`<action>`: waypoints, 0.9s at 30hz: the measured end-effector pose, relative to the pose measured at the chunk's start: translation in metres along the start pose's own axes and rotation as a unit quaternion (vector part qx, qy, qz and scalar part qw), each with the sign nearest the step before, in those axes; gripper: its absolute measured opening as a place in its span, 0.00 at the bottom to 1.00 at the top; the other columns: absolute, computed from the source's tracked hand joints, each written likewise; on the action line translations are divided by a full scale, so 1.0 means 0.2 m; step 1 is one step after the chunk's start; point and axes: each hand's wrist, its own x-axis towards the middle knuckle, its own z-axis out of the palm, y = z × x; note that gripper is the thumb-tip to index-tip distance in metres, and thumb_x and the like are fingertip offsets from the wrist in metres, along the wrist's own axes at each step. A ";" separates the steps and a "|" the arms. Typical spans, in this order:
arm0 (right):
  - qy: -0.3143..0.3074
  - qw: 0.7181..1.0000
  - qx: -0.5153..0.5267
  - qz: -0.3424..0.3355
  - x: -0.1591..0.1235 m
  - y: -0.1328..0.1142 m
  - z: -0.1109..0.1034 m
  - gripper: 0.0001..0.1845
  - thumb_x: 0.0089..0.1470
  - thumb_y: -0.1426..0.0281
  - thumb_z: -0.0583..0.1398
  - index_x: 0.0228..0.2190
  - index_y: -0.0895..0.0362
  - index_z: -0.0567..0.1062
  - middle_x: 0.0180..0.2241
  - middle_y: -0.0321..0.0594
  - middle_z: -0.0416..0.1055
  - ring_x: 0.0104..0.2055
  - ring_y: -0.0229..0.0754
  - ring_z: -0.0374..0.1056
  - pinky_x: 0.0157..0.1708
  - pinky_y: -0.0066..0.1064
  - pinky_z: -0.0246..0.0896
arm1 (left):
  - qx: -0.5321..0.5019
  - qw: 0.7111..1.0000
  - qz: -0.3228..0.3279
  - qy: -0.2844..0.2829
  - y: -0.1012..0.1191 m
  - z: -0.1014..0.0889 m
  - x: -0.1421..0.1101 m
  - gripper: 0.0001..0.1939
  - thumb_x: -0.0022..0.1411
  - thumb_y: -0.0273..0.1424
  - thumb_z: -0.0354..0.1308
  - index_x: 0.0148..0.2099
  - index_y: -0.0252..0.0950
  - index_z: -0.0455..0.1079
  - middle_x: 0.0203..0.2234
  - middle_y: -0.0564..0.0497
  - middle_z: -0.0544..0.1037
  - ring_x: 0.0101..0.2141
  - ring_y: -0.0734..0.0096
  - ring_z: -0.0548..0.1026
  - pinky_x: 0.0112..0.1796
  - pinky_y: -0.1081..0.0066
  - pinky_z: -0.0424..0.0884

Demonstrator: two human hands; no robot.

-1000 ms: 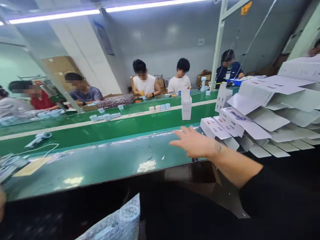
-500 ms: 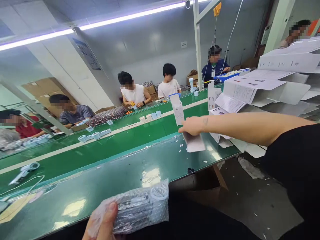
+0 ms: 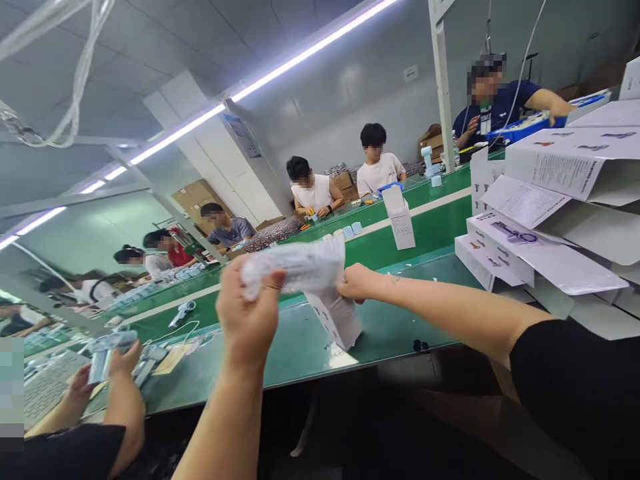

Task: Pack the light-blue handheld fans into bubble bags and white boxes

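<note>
My left hand (image 3: pixel 250 307) is closed around one end of a bubble-wrap pouch (image 3: pixel 310 263), holding it level above the bench. Something pale shows through the wrap, its kind blurred. My right hand (image 3: pixel 359 283) grips the upper edge of a small white carton (image 3: pixel 336 319), which stands tilted on the green bench (image 3: pixel 285 347). The pouch's far end is over the carton's top and hides its opening. I cannot tell whether the two touch. Behind them, another white carton (image 3: pixel 401 227) stands upright with its flap raised.
To the right, a stack of printed white cartons (image 3: pixel 545 220) overhangs the bench. At left, a co-worker's hands (image 3: pixel 107 367) hold a light-blue device (image 3: pixel 111 343). A conveyor (image 3: pixel 435 223) runs behind, with people seated along its far side.
My right hand first reached out open, then took hold of a white carton and brought it leftward. My left hand has raised the bubble-wrap pouch from below to the carton's top.
</note>
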 end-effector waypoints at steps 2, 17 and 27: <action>-0.010 0.999 0.026 -0.021 0.02 0.01 0.03 0.24 0.57 0.64 0.47 0.23 0.65 0.74 0.16 0.49 0.70 0.21 0.44 0.71 0.28 0.32 0.64 | 0.098 0.989 0.025 -0.112 -0.04 -0.04 0.00 0.19 0.51 0.39 0.61 0.44 0.34 0.69 0.34 0.49 0.74 0.37 0.65 0.73 0.44 0.63 0.70; -0.104 0.909 0.348 -0.204 0.09 0.10 0.18 0.42 0.45 0.66 0.63 0.57 0.52 0.49 0.57 0.51 0.55 0.43 0.38 0.65 0.35 0.26 0.63 | 0.044 0.962 -0.181 -0.202 -0.16 -0.10 0.27 0.21 0.46 0.44 0.60 0.39 0.36 0.65 0.25 0.55 0.69 0.27 0.71 0.68 0.30 0.72 0.64; -0.126 0.928 0.261 -0.234 0.08 0.10 0.10 0.32 0.47 0.65 0.63 0.52 0.48 0.58 0.53 0.42 0.59 0.44 0.40 0.66 0.38 0.29 0.63 | 0.271 0.886 -0.138 -0.350 -0.12 -0.22 0.30 0.17 0.51 0.44 0.57 0.40 0.39 0.69 0.27 0.53 0.73 0.29 0.66 0.71 0.32 0.71 0.65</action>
